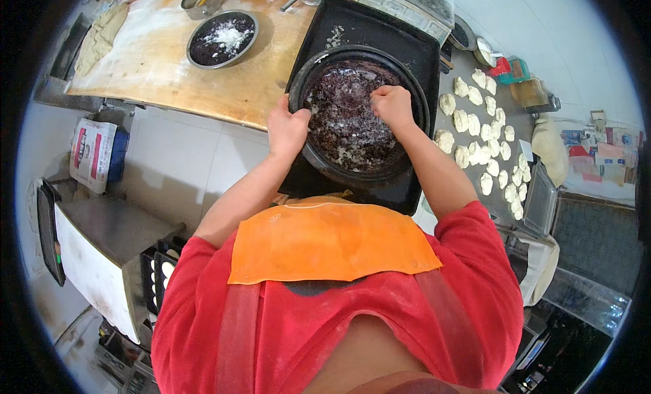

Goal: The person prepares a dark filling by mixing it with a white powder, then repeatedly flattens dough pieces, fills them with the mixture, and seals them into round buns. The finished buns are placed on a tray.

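Note:
A large round black pan (330, 169) sits in front of me. Inside it lies a dark, crumbly mixture (351, 109) streaked with white powder. My left hand (288, 123) grips the pan's left rim, thumb over the edge. Over the right part of the mixture, my right hand (392, 105) is curled into a fist; no tool shows in it, and its underside is hidden. Beneath the pan is a black rectangular baking tray (366, 22). A metal bowl (222, 39) of similar dark stuff topped with white powder stands on the wooden worktop to the left.
The floured wooden worktop (168, 89) holds a slab of dough (101, 38) and a metal pot (201, 5). Several dough pieces (474, 124) cover the grey table (450, 84) on the right. Behind the tray stands a scale-like box (407, 12). A metal cabinet (112, 231) is at lower left.

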A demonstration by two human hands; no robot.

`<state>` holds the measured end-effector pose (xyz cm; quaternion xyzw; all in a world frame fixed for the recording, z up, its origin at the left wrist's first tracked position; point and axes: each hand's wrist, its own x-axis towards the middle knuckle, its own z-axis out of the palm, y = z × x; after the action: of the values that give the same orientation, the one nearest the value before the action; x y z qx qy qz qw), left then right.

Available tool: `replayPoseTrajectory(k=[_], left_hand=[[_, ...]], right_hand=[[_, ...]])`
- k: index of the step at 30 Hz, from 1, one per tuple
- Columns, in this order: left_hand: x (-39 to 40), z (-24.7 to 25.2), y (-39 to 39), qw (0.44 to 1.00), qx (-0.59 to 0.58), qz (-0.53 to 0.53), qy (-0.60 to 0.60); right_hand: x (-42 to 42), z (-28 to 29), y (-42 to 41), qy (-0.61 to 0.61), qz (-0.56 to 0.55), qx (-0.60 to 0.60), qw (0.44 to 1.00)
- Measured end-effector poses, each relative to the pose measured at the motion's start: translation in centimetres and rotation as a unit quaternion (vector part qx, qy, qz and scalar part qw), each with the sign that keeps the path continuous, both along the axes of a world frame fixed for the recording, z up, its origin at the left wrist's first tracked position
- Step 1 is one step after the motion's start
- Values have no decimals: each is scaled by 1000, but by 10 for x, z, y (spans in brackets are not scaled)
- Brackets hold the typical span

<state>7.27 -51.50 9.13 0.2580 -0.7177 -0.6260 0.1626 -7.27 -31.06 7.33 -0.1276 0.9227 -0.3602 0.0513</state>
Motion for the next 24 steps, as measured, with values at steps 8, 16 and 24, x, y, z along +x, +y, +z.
replayPoseTrajectory(k=[8,16,24], left_hand=[[-1,-4,-4,1000,8,4,15],[-4,-3,-1,1000,-11,-7,9],[-11,-13,0,999,-37,-19,-2]], right_hand=[[19,38,-10,171,110,151,967],[10,29,16,54,11,156,986],[11,31,26,41,-30,153,987]])
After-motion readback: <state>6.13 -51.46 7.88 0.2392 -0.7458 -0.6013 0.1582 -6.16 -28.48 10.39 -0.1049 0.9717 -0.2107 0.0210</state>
